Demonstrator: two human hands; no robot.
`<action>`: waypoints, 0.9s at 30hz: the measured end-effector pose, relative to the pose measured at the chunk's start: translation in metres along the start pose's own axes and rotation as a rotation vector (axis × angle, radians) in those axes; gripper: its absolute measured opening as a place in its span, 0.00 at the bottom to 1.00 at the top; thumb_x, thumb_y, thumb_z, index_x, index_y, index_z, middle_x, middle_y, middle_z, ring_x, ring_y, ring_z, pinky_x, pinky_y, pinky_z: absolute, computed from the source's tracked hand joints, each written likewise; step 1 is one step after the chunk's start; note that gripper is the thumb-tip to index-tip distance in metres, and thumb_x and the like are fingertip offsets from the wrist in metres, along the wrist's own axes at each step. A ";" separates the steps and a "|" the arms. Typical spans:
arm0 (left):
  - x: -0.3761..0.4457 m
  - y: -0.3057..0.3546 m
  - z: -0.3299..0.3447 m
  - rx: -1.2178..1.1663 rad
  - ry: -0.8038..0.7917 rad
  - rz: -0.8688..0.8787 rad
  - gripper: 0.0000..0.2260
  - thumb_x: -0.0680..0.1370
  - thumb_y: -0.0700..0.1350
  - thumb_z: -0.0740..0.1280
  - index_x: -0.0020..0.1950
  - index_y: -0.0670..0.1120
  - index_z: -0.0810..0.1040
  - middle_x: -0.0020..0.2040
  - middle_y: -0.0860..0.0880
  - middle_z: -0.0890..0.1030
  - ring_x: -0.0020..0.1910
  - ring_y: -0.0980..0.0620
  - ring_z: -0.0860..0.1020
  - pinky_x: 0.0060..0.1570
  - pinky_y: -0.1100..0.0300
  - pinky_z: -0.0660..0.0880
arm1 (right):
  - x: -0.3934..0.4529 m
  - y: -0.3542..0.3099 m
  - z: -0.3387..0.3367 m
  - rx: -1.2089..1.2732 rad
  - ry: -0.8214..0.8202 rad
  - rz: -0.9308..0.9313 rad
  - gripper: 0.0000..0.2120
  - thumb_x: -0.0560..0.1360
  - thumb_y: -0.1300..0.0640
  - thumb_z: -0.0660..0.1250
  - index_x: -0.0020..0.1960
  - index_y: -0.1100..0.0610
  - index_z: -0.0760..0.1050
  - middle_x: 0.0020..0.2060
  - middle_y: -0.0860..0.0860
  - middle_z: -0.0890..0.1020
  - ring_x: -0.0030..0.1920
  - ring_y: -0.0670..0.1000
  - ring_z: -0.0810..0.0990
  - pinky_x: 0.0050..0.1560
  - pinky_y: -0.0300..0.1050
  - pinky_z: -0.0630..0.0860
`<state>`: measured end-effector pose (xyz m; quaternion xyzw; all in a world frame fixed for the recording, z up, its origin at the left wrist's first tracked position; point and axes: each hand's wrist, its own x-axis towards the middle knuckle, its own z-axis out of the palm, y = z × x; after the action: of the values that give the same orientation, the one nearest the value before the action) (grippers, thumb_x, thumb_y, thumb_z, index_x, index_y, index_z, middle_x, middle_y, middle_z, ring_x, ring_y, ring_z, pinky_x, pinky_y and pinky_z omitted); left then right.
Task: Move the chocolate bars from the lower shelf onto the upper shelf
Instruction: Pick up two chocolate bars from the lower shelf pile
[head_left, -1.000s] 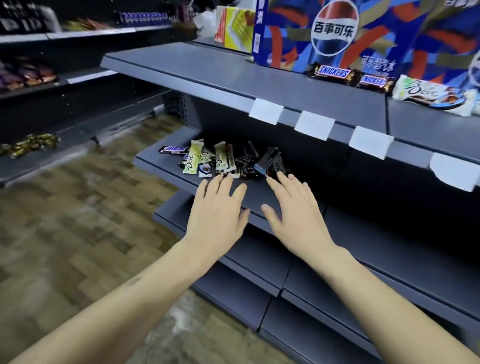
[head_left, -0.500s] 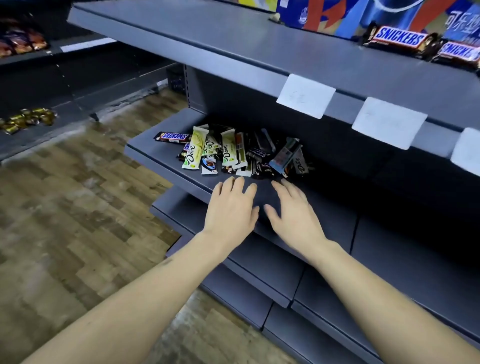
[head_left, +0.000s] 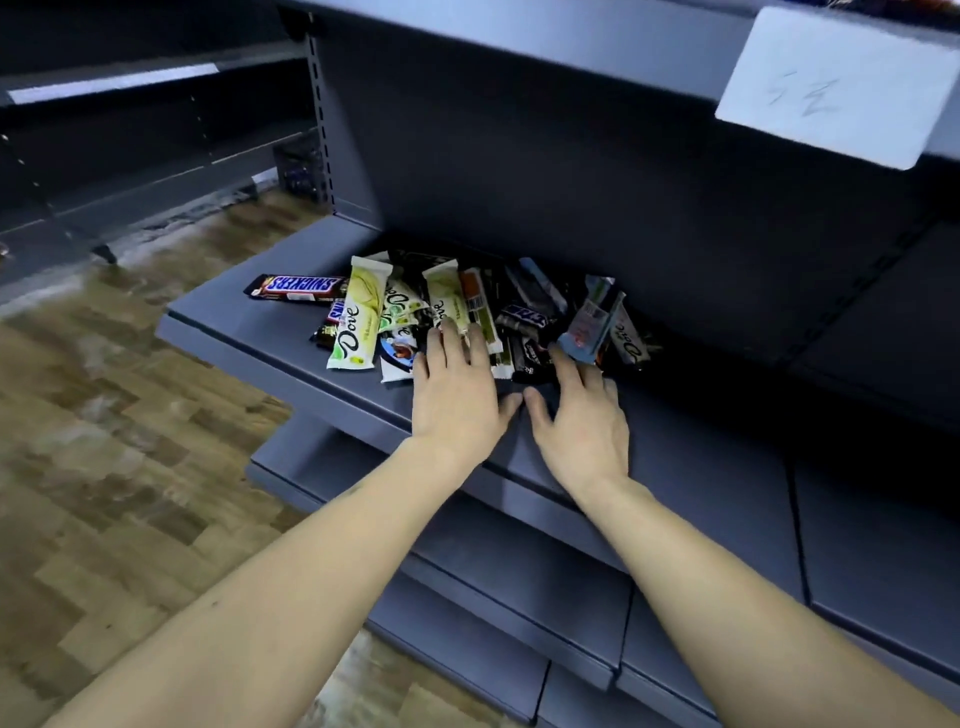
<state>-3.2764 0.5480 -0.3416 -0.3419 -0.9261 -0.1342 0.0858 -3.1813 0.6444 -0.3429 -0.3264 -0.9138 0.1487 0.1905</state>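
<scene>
Head view: the bars (head_left: 447, 312) lie in a loose heap on the lower shelf (head_left: 249, 332), a Snickers (head_left: 297, 287) at its left end. Left hand (head_left: 454, 395) reaches flat, fingers straight, its fingertips over the near wrappers. Right hand (head_left: 582, 410) lies beside it, fingers relaxed, at the heap's edge. Thumbs nearly meet. The upper shelf (head_left: 519, 31) carries a label (head_left: 836, 85).

two bare forearms, no sleeves, ringless hands (head_left: 457, 402)

Both hands, left hand (head_left: 457, 400) and right hand (head_left: 582, 421), are being advanced from the lower shelf's (head_left: 270, 332) front edge onto the chocolate bars (head_left: 467, 317).
</scene>
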 end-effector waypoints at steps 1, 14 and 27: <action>0.001 0.000 0.004 0.004 0.011 -0.010 0.40 0.77 0.63 0.59 0.78 0.41 0.50 0.76 0.36 0.53 0.75 0.38 0.53 0.73 0.44 0.54 | 0.003 0.001 0.003 -0.008 0.006 -0.005 0.27 0.80 0.46 0.60 0.76 0.47 0.59 0.71 0.54 0.68 0.68 0.57 0.66 0.61 0.54 0.70; -0.040 0.028 0.001 0.122 0.045 0.028 0.25 0.72 0.45 0.72 0.67 0.40 0.72 0.57 0.37 0.74 0.59 0.38 0.73 0.64 0.44 0.70 | -0.038 0.026 -0.013 0.387 0.240 0.175 0.15 0.70 0.59 0.69 0.56 0.51 0.74 0.50 0.46 0.78 0.52 0.49 0.72 0.51 0.43 0.68; -0.087 0.067 -0.017 0.066 -0.088 0.181 0.20 0.75 0.51 0.68 0.65 0.46 0.75 0.61 0.43 0.75 0.56 0.43 0.73 0.52 0.50 0.71 | -0.106 0.091 -0.070 0.326 0.213 0.410 0.17 0.72 0.63 0.69 0.60 0.54 0.77 0.52 0.50 0.75 0.55 0.52 0.74 0.57 0.45 0.70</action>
<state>-3.1658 0.5384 -0.3346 -0.4268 -0.8982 -0.0800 0.0682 -3.0251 0.6530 -0.3438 -0.4830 -0.7677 0.2942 0.3014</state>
